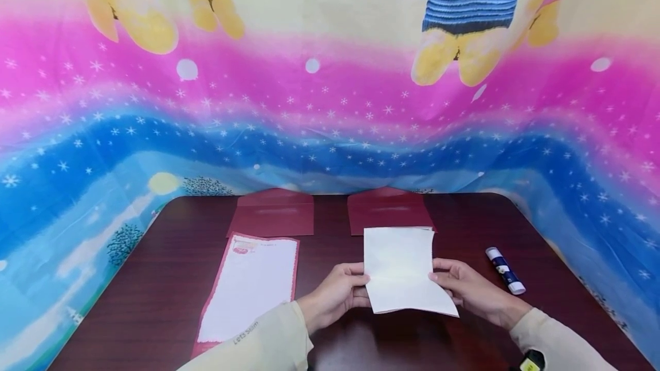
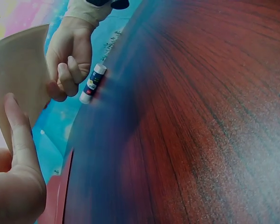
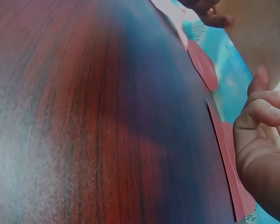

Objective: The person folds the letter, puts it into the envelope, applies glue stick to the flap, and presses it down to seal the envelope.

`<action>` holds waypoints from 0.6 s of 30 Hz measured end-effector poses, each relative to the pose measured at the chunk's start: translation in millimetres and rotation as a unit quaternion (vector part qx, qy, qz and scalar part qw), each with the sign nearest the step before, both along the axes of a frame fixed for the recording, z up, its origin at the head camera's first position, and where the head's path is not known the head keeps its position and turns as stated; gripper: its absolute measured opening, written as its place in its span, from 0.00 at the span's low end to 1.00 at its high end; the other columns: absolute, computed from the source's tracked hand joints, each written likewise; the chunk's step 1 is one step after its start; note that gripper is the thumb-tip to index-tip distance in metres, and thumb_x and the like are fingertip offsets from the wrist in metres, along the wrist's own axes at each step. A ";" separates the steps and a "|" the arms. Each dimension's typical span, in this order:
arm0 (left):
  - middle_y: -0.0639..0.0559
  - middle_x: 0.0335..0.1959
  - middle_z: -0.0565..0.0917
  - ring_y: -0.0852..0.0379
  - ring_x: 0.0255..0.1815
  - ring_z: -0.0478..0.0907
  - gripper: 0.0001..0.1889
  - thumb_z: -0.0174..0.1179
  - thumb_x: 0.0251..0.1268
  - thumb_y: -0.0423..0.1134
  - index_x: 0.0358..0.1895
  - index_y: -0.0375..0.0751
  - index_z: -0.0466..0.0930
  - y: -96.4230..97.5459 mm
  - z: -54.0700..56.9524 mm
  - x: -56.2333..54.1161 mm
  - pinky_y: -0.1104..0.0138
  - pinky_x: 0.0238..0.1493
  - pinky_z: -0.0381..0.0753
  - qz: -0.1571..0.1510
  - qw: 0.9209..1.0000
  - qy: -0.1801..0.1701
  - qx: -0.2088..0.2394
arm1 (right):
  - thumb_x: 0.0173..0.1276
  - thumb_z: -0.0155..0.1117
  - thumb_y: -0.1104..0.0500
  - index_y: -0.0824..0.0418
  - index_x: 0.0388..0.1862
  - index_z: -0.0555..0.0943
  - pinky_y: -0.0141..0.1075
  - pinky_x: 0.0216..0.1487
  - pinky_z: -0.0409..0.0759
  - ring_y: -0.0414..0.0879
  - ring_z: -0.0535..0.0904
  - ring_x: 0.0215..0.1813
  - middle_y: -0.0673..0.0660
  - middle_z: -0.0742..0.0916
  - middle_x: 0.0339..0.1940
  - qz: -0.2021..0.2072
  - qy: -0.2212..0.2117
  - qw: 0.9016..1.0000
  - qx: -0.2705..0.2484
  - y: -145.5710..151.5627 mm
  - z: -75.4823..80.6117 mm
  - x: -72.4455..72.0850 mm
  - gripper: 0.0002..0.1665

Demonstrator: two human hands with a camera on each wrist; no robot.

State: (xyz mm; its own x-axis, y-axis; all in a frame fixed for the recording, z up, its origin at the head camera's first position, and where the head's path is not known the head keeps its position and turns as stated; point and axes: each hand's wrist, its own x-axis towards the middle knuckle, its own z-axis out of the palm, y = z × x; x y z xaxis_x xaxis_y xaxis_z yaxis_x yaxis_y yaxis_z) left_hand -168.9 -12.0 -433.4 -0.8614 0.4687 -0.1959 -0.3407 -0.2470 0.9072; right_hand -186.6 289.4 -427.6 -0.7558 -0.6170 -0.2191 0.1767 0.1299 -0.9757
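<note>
A cream sheet of paper (image 1: 399, 271), folded into layers that part slightly along the lower edge, is held up over the front of the table. My left hand (image 1: 337, 291) pinches its left edge, thumb in front and fingers behind. On the opposite edge my right hand (image 1: 474, 291) does the same, near where the lower right corner flares out. The left wrist view shows the back of the paper (image 2: 20, 70) with a finger laid against it. From the right wrist, the right hand (image 3: 263, 135) has its fingers curled under the sheet.
A white letter sheet (image 1: 252, 296) with a red patterned border lies left on the dark wood table (image 1: 139, 285). Two dark red envelopes (image 1: 275, 219) lie along the back edge. A glue stick (image 1: 505, 271) lies at the right. A printed cloth (image 1: 330, 102) hangs behind.
</note>
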 end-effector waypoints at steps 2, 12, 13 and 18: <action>0.41 0.47 0.88 0.58 0.39 0.87 0.17 0.45 0.76 0.27 0.61 0.24 0.75 -1.1 1.0 -0.1 0.64 0.44 0.87 0.000 1.000 -0.003 0.005 | 0.84 0.45 0.57 0.56 0.58 0.77 0.30 0.26 0.62 0.32 0.74 0.28 0.41 0.83 0.30 0.005 -0.001 1.000 -0.014 0.6 -0.5 -1.0 0.14; 0.33 0.56 0.85 0.57 0.41 0.85 0.20 0.42 0.75 0.26 0.64 0.24 0.75 -3.6 0.7 -1.8 0.63 0.45 0.86 -0.019 1.000 0.011 -0.010 | 0.83 0.47 0.57 0.53 0.53 0.83 0.32 0.28 0.59 0.33 0.70 0.26 0.40 0.82 0.28 0.003 -0.017 0.999 -0.028 -1.9 4.3 -0.6 0.16; 0.34 0.56 0.85 0.57 0.41 0.86 0.20 0.43 0.74 0.25 0.63 0.25 0.76 -4.1 0.3 -1.8 0.63 0.46 0.87 -0.024 1.000 0.012 -0.012 | 0.83 0.47 0.57 0.55 0.56 0.83 0.30 0.28 0.64 0.33 0.73 0.28 0.41 0.85 0.31 0.001 -0.019 1.000 -0.023 -2.2 4.9 -0.5 0.17; 0.34 0.55 0.85 0.56 0.39 0.87 0.20 0.45 0.71 0.24 0.61 0.26 0.79 -5.8 -1.1 -0.7 0.61 0.48 0.88 -0.046 0.999 0.017 -0.023 | 0.84 0.44 0.55 0.58 0.62 0.82 0.33 0.47 0.85 0.38 0.86 0.48 0.46 0.89 0.50 -0.017 -0.025 1.000 -0.008 -3.0 8.0 0.4 0.22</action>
